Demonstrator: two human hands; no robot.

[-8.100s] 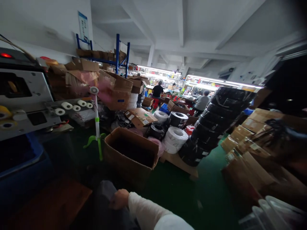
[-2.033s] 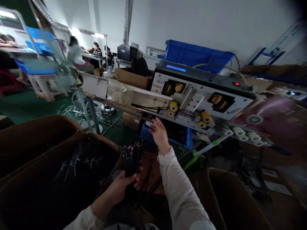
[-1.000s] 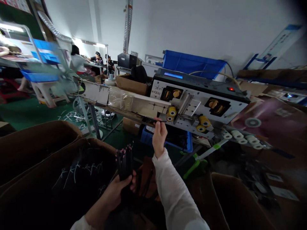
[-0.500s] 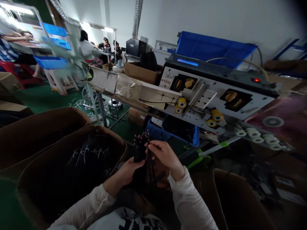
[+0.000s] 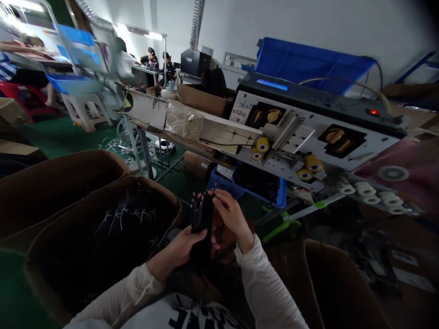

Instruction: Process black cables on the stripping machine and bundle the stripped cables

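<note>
A bundle of thin black cables [image 5: 200,219] with small pinkish ends stands nearly upright in front of me. My left hand [image 5: 183,244] is wrapped round its middle, thumb across the front and fingertips showing on the far side. At the top right of the bundle, my right hand [image 5: 232,215] has its thumb and fingers closed by the cable ends, seemingly on a strand or two at the edge. Exactly what lies between those fingertips is hard to make out. On the left, a large cardboard box [image 5: 82,194] holds dark cables bound with white ties [image 5: 120,214].
A cable machine [image 5: 298,151] with yellow rollers [image 5: 262,144] spans the bench ahead. Beneath it sits a blue crate [image 5: 281,194] of black cables. Another cardboard box [image 5: 310,274] stands at right, near a green-jointed metal leg [image 5: 302,214]. Several people sit at far tables.
My right hand has risen slightly toward the cable ends. The loose strands that hung below it at the right now sit closer against the bundle. My left hand keeps its hold.
</note>
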